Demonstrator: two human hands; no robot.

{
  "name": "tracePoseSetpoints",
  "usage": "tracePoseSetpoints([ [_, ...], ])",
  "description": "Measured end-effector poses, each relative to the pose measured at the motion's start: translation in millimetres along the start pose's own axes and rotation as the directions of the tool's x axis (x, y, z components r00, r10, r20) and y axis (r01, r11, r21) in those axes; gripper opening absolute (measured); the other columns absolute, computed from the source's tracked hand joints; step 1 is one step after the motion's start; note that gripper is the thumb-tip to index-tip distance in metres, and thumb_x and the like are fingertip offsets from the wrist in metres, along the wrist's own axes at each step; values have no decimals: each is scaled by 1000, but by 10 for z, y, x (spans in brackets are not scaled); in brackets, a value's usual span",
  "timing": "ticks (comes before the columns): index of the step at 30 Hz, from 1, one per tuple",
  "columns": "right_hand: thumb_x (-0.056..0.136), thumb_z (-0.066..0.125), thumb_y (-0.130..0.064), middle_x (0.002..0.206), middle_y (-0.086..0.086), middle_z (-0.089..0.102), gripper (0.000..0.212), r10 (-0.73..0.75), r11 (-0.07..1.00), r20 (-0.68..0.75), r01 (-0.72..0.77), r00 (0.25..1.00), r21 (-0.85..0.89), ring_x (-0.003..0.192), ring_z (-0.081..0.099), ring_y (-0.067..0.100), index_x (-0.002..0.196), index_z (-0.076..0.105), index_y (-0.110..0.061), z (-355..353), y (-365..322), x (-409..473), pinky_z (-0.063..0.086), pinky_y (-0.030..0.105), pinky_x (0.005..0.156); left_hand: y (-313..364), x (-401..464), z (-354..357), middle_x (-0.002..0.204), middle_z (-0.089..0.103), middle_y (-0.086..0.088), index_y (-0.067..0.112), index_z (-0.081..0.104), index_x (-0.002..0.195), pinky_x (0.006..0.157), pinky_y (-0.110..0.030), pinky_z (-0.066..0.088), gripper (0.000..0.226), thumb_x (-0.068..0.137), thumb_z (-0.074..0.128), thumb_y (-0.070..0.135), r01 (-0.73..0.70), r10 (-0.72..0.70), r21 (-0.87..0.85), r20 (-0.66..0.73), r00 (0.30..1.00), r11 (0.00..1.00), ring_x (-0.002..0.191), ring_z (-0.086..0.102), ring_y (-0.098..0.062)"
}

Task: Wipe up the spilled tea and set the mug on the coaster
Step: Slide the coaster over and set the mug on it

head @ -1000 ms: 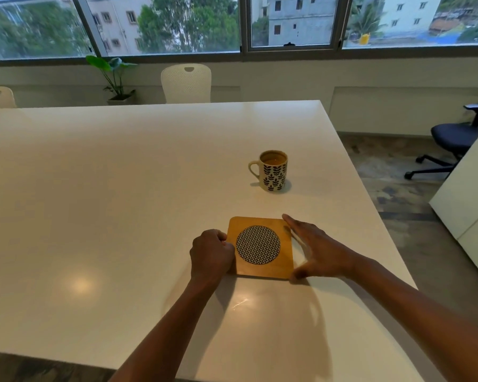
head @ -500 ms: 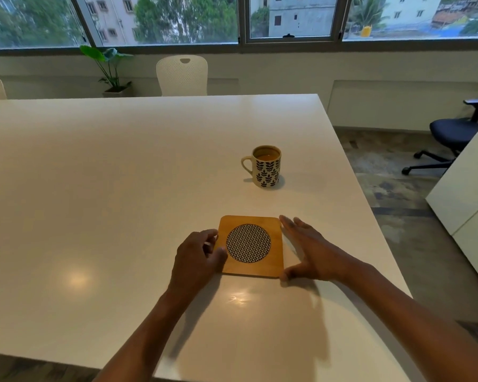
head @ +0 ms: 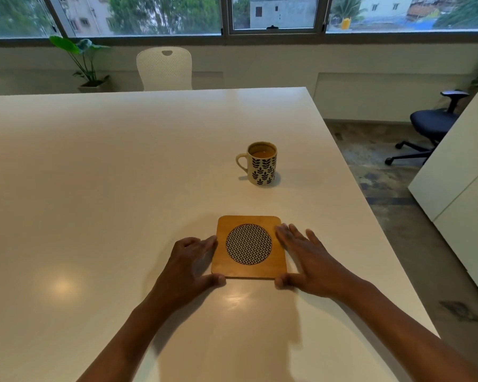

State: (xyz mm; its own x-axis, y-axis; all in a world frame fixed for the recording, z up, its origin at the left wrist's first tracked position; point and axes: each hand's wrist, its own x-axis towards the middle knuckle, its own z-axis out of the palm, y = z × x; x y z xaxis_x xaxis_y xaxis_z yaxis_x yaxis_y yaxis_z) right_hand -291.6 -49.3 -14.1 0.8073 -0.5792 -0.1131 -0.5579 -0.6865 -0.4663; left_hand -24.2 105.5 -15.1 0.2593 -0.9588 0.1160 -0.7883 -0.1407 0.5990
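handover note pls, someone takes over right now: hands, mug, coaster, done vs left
Left hand and right hand: both open, flat on the table, flanking the coaster edges, holding nothing.
Mug: upright, tea inside, on bare table beyond the coaster, apart from it.
Done: coaster laid in front.
Left: mug onto coaster. No spill or cloth visible, so wiping status cannot be told.

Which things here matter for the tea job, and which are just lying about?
Job: mug, coaster, left hand, right hand, table.
Just about: white chair, office chair, potted plant. No cloth or spill visible.
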Motion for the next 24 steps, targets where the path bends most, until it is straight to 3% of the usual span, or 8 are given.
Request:
tracePoseSetpoints([
  [5, 72, 45, -85, 163, -7, -11, 114, -2, 998, -9, 1, 1000, -57, 148, -17, 6, 152, -16, -31, 39, -15, -10, -11, 35, 122, 2, 10, -4, 141, 51, 11, 23, 44, 146, 94, -25, 34, 101, 65, 50, 84, -95, 95, 60, 11, 995, 994, 129, 27, -4],
  [10, 69, 30, -93, 161, -10, -12, 116, -7, 996, -25, 5, 1000, -85, 149, -16, 6, 154, -14, -28, 74, -19, -23, -10, 36, 122, -31, 22, 0, 143, 49, 10, 22, 42, 147, 96, -23, 31, 103, 64, 51, 84, -102, 101, 46, 21, 995, 994, 127, 25, -1],
  [13, 70, 22, -94, 164, -9, 3, 114, 23, 998, -126, -16, 992, 57, 150, -4, 6, 157, -1, -24, 91, -34, -5, -3, 33, 123, -32, 64, -32, 146, 47, 7, 21, 43, 147, 100, -24, 30, 106, 63, 50, 86, -96, 96, 3, 31, 995, 995, 130, 30, -3],
  [15, 77, 29, -87, 163, -6, 17, 104, 85, 976, -204, -40, 975, 216, 150, 10, 8, 157, 11, -23, 58, -38, 39, 8, 33, 123, -28, 164, -67, 148, 46, 4, 19, 43, 147, 104, -25, 32, 105, 68, 41, 88, -64, 64, -49, 8, 998, 997, 131, 36, -6],
  [18, 88, 45, -66, 158, -1, 32, 80, 188, 934, -317, -70, 930, 349, 146, 27, 13, 154, 26, -23, -10, 16, 164, 26, 37, 120, -12, 398, -75, 147, 50, -4, 17, 46, 145, 108, -38, 41, 76, 86, 46, 64, 6, -16, -174, -51, 999, 985, 132, 48, -19],
  [21, 101, 42, -40, 158, 4, 33, 58, 249, 956, -394, -159, 885, 246, 148, 26, 19, 153, 30, -18, -83, 149, 360, 26, 40, 120, -16, 670, -28, 144, 53, -7, 15, 48, 143, 108, -47, 43, 51, 98, 51, 40, 9, -29, -202, -92, 995, 979, 131, 51, -23],
  [24, 104, 40, -27, 157, 9, 34, 51, 282, 959, -431, -251, 857, 130, 148, 24, 25, 152, 31, -11, -143, 255, 557, 23, 40, 120, -41, 962, 15, 143, 54, -7, 15, 51, 140, 109, -44, 42, 41, 102, 49, 27, 6, -31, -210, -120, 992, 978, 130, 51, -23],
])
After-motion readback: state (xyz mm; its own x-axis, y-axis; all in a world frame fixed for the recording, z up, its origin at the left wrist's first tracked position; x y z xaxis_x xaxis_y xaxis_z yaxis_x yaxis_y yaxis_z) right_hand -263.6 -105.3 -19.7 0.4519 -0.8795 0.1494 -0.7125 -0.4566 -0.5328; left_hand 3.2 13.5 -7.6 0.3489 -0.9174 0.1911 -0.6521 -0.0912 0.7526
